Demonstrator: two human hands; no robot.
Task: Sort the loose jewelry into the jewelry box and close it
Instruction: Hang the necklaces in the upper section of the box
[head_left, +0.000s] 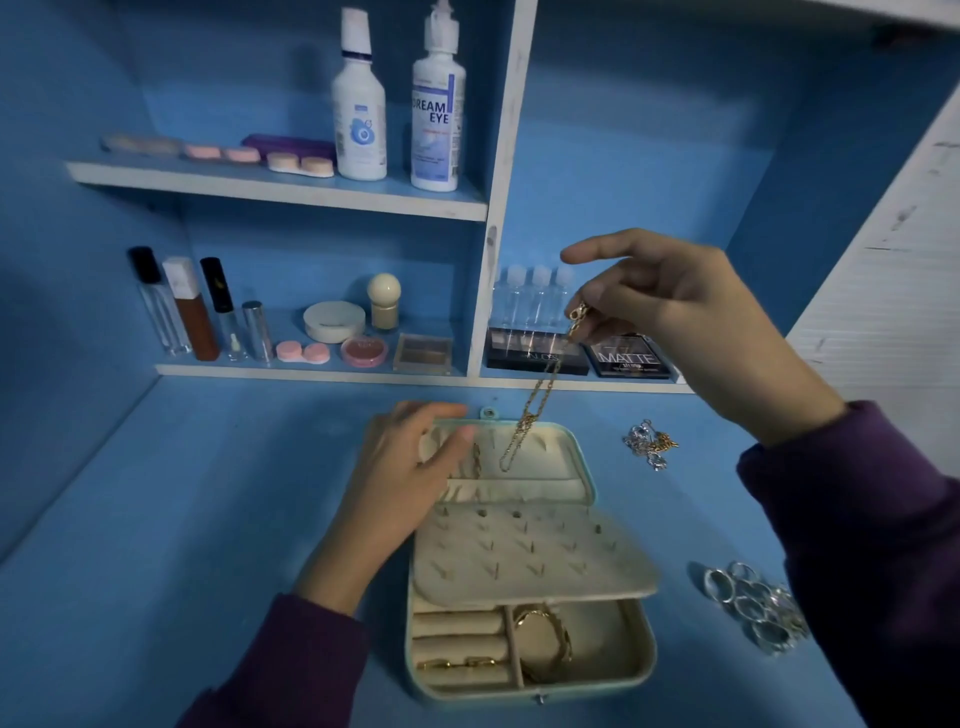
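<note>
An open pale green jewelry box (641, 647) with cream lining lies on the blue desk, its lid (584, 467) flat at the far side and an earring panel (535, 556) over the base. My right hand (670, 317) pinches one end of a gold chain (540, 389), which dangles down over the lid. My left hand (410, 467) rests on the lid's left part, fingers touching another gold chain (476, 462) hung there. A gold bracelet (545, 636) and gold rings (457, 663) lie in the base compartments.
A tangle of silver and gold jewelry (650, 443) lies right of the lid. Several silver rings (753, 603) lie right of the base. Shelves behind hold eye-solution bottles (436, 104), cosmetics (197, 312) and palettes (626, 358).
</note>
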